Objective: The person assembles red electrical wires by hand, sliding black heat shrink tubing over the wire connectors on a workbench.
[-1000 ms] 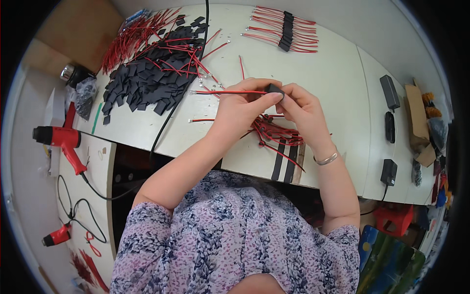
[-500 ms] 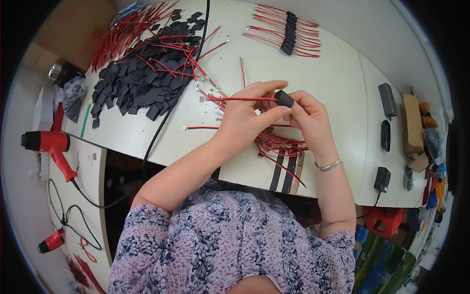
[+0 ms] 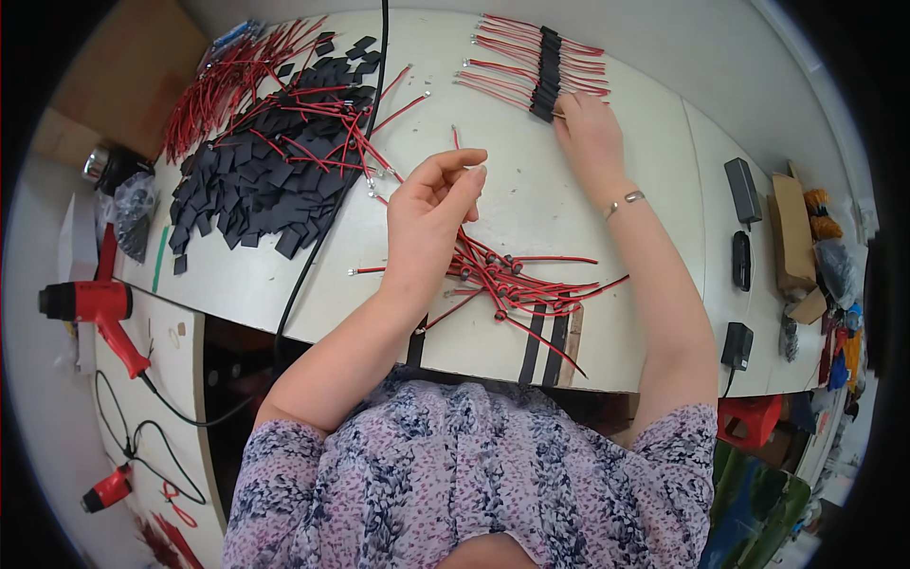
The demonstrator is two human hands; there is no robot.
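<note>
1. Your right hand (image 3: pixel 592 133) rests with its fingertips on the row of red wires with black sleeves (image 3: pixel 542 62) at the white table's (image 3: pixel 531 204) far edge.
2. Your left hand (image 3: pixel 431 213) hovers loosely curled, holding nothing, above the loose red wire bundle (image 3: pixel 512 280).

White desk under even light.
The desk (image 3: pixel 607 247) meets a pale wall (image 3: pixel 682 38); a lower shelf (image 3: pixel 142 379) sits left, a red stool (image 3: pixel 749 422) right.

Single head-worn fisheye view, looking steeply down, close over white table (image 3: pixel 531 218), edges bending at rim
</note>
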